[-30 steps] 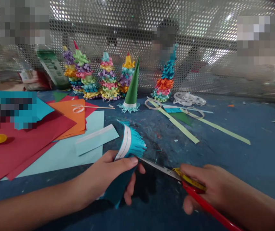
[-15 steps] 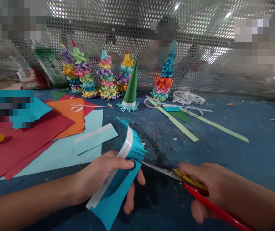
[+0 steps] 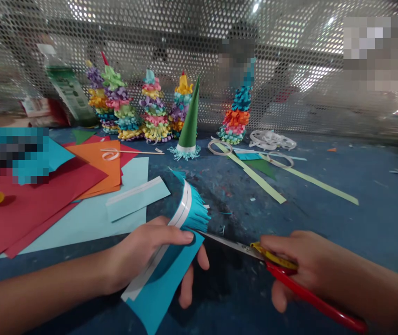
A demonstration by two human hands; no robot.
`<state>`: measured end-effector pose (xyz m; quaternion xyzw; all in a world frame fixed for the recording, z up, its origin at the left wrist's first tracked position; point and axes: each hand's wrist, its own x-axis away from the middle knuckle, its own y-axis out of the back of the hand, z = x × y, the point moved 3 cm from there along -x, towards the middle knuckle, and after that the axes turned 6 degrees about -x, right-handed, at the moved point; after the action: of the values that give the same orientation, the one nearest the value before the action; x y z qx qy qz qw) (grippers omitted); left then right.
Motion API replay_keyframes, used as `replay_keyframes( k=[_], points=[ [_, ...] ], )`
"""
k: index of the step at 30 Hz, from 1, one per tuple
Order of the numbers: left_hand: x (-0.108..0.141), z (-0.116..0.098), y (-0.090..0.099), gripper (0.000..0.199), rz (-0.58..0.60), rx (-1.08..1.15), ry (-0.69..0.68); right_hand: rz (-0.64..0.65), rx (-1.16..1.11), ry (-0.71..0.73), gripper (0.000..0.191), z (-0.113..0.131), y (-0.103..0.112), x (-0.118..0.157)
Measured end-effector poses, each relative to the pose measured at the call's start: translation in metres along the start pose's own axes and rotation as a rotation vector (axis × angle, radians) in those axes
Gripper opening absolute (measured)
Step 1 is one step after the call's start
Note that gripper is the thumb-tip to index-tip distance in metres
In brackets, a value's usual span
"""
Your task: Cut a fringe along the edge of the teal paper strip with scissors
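Between the thumb and fingers of my left hand (image 3: pixel 150 251) is a blue paper strip (image 3: pixel 171 284) with a white band along one long edge. Its upper part is cut into fine fringe (image 3: pixel 199 209) that curls over; the lower part is uncut. My right hand (image 3: pixel 300 265) is closed around the red and yellow handles of a pair of scissors (image 3: pixel 234 244). The blade tips meet the strip's edge beside my left thumb, just below the fringe. Beyond the strip stands a green paper cone (image 3: pixel 189 121) with pale blue fringe round its base.
Several fringed multicolour cones (image 3: pixel 155 109) line the back by a perforated metal screen (image 3: pixel 192 46). Red sheets (image 3: pixel 45 195), orange sheets (image 3: pixel 97 163) and a light blue strip (image 3: pixel 138 199) lie left. Pale green strips (image 3: pixel 262 179) and white ribbon coils (image 3: pixel 272 139) lie right. A tilted bottle (image 3: pixel 69 93) stands back left.
The scissor handles have come a little closer together in my right hand, with the tips still at the strip. The strip stays in my left hand, and the view has shifted slightly.
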<state>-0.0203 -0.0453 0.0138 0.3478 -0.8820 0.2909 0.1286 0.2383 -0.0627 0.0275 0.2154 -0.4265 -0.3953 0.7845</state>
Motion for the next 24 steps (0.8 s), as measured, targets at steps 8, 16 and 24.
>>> replay_keyframes(
  k=[8,16,24],
  points=[
    [-0.001,0.001,0.001,0.044,0.005,-0.022,0.012,0.041,-0.057,-0.038,0.030,0.004,0.000,0.004],
    [0.003,0.005,0.001,0.043,0.039,-0.028,0.032,0.203,-0.070,-0.026,0.009,0.006,0.002,0.003],
    [0.001,0.005,0.007,0.043,-0.009,-0.071,-0.003,0.202,-0.070,0.071,0.014,0.003,-0.001,-0.004]
  ],
)
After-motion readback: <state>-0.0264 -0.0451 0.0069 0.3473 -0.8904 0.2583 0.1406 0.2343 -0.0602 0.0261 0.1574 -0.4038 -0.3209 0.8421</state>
